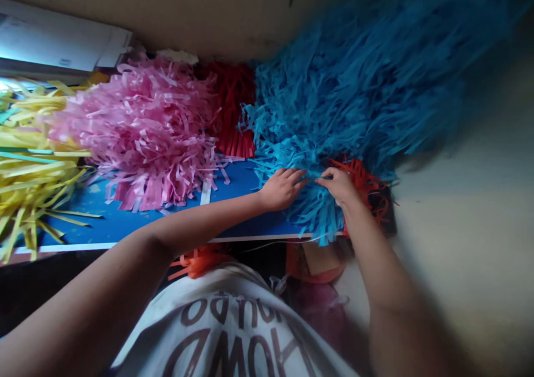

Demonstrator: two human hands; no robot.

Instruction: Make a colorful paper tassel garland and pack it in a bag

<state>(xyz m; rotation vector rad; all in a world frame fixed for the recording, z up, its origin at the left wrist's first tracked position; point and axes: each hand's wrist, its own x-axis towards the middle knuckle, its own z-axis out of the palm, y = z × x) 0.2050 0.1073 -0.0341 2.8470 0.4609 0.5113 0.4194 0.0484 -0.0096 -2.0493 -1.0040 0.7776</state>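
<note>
A large heap of blue fringed streamers [342, 82] fills the right half of the table, with cut strips hanging toward the front edge. My left hand [283, 188] rests palm down on the near part of this fringe, fingers stretched and a little apart. Close beside it on the right, my right hand [337, 183] pinches the blue fringe between thumb and fingers. The exact strand in the pinch is too small to make out. Red-orange fringe [367, 185] lies just beyond and right of my right hand.
Pink fringe [158, 127] is piled left of centre, with yellow fringe [33, 182] farther left. Dark red fringe [236, 110] sits between pink and blue. The blue table [242, 221] has a white front edge. White sheets [62, 38] lie back left; orange strips [204, 261] hang below.
</note>
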